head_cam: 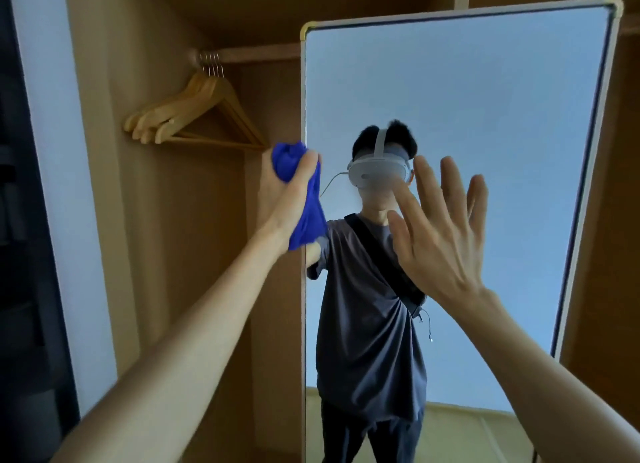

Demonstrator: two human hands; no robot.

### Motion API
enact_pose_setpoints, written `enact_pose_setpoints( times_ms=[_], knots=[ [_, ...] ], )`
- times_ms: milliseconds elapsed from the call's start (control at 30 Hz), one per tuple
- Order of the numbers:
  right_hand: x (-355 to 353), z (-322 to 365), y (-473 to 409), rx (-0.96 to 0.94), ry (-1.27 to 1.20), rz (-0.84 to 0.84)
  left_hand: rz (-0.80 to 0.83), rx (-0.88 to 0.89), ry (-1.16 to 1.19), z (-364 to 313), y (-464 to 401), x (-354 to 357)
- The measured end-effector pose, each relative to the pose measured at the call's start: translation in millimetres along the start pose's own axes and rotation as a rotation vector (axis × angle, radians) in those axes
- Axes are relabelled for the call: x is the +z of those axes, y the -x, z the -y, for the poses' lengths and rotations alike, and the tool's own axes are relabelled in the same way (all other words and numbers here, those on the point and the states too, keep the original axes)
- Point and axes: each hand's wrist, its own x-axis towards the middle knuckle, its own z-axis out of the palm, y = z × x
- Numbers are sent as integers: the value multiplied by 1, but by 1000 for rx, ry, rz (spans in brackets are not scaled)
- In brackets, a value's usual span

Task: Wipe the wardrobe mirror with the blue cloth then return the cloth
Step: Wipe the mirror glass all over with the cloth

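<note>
No readable brand, label or writing anywhere. One tall rectangular mirror (485,99) with a thin pale frame, rounded yellowish corner caps and smooth glass, standing tilted inside a tan wood-panel wardrobe (145,220). One soft, crumpled bright-blue cloth (304,206), bunched at the top with a loose tail hanging down, sits right at the mirror's left frame edge, about mid-height. The left hand (291,185) grips it, fingers and thumb curled tight round the bunched part, bare forearm reaching up from lower left. The right hand (440,227) is raised in front of the glass, palm toward the mirror, all five fingers straight and spread wide, holding nothing; can't tell whether the fingertips touch the glass. In the left wardrobe bay, one round wooden rail (256,53) carries wooden clothes hangers (201,116) with metal hooks, four hooks countable, bunched together at the rail's left end, smooth light wood, triangular shape. The reflection shows one person in a grey short-sleeve T-shirt, dark trousers, a black crossbody strap bag (412,298) with dangling cords, and a white head-worn headset (377,171) with a thin cable. A white wall strip (52,151) and a dark area lie at far left.
</note>
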Motion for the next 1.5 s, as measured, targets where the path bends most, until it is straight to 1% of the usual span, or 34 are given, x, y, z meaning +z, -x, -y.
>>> enact_pose_setpoints(
  times_ms=[67, 167, 267, 433, 533, 667, 733, 800, 900, 967, 1000, 1067, 1133, 1233, 1267, 1400, 1500],
  knots=[
    [5, -2, 6, -5, -1, -23, 17, 31, -2, -24, -18, 6],
    [11, -2, 7, -13, -1, -78, 15, 55, -5, -32, -29, 11],
    [15, -3, 7, -23, -9, -115, -5, 44, -14, -7, -11, 7],
    [17, -3, 8, -32, 6, -142, -44, 38, -23, 51, 47, -4],
    [18, -3, 8, -35, 4, -149, -66, 17, -69, 81, 75, -12],
    [17, -3, 8, -24, 10, -147, -65, -11, -86, 92, 91, -17],
    [18, -3, 7, -21, 24, -145, -43, -20, -81, 76, 74, -14],
    [20, -3, 7, -22, 34, -137, -3, -7, -66, 47, 38, -8],
    [22, -3, 8, -22, 24, -136, 15, 79, -19, -15, -35, 7],
    [23, -4, 8, -24, 14, -141, 9, 134, -47, -53, -75, 17],
    [23, -4, 8, -26, 10, -142, -3, 130, -88, -65, -88, 20],
    [25, -5, 9, -26, 13, -142, -24, 37, -155, -70, -101, 25],
    [26, -5, 9, -21, 18, -139, -59, 43, -131, -61, -96, 29],
    [30, -3, 10, -13, 26, -125, -102, 209, -67, -34, -74, 29],
    [31, -3, 10, -13, 31, -122, -87, 203, -53, -20, -64, 26],
    [33, -4, 10, -26, 38, -132, -7, 73, -24, 35, -22, 7],
    [32, -5, 9, -29, 31, -139, 11, 59, -17, 61, 12, -1]
  ],
)
